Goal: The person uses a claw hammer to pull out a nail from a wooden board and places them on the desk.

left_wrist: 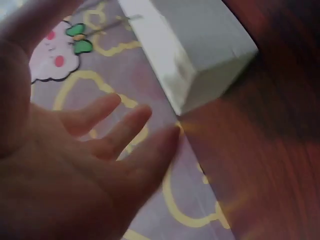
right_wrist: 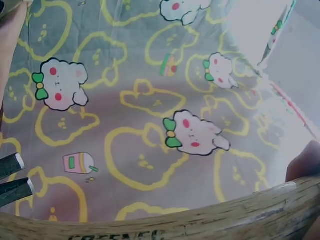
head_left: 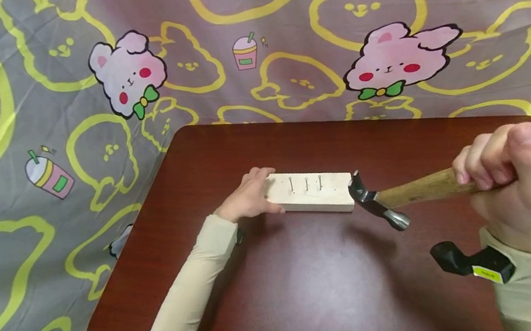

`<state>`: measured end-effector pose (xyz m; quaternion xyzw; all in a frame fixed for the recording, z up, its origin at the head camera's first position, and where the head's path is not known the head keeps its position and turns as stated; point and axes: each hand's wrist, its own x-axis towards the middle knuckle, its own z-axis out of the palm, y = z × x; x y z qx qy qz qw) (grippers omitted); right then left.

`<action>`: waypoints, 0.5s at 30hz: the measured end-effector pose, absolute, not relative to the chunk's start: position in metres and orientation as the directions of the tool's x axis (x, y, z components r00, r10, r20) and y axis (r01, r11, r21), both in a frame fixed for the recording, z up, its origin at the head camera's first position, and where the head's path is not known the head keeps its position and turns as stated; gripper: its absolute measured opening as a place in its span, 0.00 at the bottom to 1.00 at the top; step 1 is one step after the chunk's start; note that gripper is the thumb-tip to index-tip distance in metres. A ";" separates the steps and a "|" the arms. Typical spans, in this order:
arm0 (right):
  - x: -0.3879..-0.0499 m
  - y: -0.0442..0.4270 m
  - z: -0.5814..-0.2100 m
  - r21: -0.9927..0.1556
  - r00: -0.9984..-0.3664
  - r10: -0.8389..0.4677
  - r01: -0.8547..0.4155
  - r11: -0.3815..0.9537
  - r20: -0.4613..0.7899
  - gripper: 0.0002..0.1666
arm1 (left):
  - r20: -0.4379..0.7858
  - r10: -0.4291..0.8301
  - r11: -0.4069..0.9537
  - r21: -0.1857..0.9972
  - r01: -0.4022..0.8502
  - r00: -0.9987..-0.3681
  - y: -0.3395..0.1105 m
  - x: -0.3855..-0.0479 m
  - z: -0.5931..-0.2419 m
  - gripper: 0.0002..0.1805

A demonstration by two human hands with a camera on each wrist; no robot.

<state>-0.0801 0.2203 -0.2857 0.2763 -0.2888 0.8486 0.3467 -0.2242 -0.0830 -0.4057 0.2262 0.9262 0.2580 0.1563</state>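
A pale wooden block [head_left: 312,196] lies on the table, with several thin nails standing upright in its top. My left hand [head_left: 249,196] is at the block's left end, thumb at the near corner and fingers towards the far side. In the left wrist view the fingers of my left hand [left_wrist: 100,150] are spread beside the end of the block [left_wrist: 205,45]; firm contact cannot be told. My right hand [head_left: 523,177] grips the wooden handle of a claw hammer [head_left: 425,186], raised with its metal head near the block's right end. The handle [right_wrist: 200,215] crosses the bottom of the right wrist view.
The brown table [head_left: 286,295] has a rounded left edge. A patterned cloth [head_left: 294,16] with rabbits and yellow outlines hangs behind it and on the left. A black wrist device [head_left: 474,263] is on my right sleeve.
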 end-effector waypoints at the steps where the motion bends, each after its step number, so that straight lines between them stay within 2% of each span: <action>1: -0.083 0.220 -0.285 -0.311 -0.612 0.418 -0.745 -0.590 0.671 0.21 | -0.189 0.494 0.783 0.521 0.340 -0.849 -0.082 -0.227 -0.408 0.53; 3: -0.089 0.217 -0.283 -0.341 -0.624 0.399 -0.739 -0.581 0.672 0.23 | -0.224 0.493 0.802 0.491 0.340 -0.841 -0.079 -0.233 -0.412 0.58; 7: -0.103 0.209 -0.279 -0.382 -0.620 0.395 -0.756 -0.531 0.677 0.28 | -0.266 0.521 0.809 0.457 0.371 -0.811 -0.072 -0.243 -0.418 0.59; 11: -0.114 0.198 -0.275 -0.395 -0.599 0.438 -0.788 -0.473 0.670 0.28 | -0.261 0.546 0.804 0.431 0.410 -0.796 -0.067 -0.251 -0.424 0.55; 15: -0.121 0.188 -0.271 -0.415 -0.603 0.447 -0.790 -0.452 0.661 0.26 | -0.232 0.567 0.793 0.414 0.447 -0.790 -0.065 -0.255 -0.427 0.50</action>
